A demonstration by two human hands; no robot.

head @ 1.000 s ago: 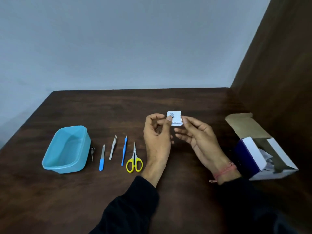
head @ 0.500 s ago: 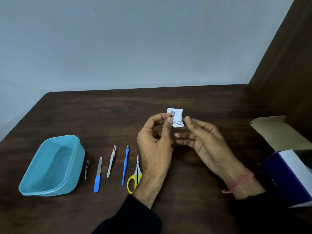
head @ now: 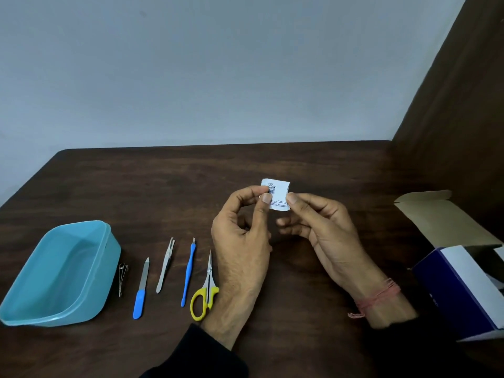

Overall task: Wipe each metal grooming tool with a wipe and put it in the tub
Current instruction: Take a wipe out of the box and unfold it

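Little changed since half a second ago: both hands still raised at centre frame, pinching same small white sachet, box at right edge much as before.

Left hand [head: 240, 238] at centre, back toward camera, thumb and forefinger fingers [head: 266, 199] pinching left edge of wipe sachet [head: 276, 193]. Right hand [head: 324, 227] just right of it, palm turned inward, thumb and forefinger pinching right edge of sachet; remaining fingers loosely curled below. Sachet held upright above dark wooden counter [head: 163, 186], small printed text on its face, too small to read. Pink thread bracelet [head: 377, 297] around right wrist; black sleeves at bottom of frame.

Lower left of frame: open teal tub [head: 90, 271] on counter, nothing visible inside. Just right of tub, a row of tools lying apart from one another, tips pointing away: small nail clipper [head: 122, 278], blue-handled nail file [head: 141, 291], metal tweezers [head: 165, 264], blue cuticle pusher [head: 188, 272], yellow-handled scissors [head: 206, 291] partly behind left wrist.

Right edge of frame: open cardboard box [head: 463, 287], blue and white, brown flap lifted toward upper right. Pale grey wall across upper frame, dark wooden panel at upper right.
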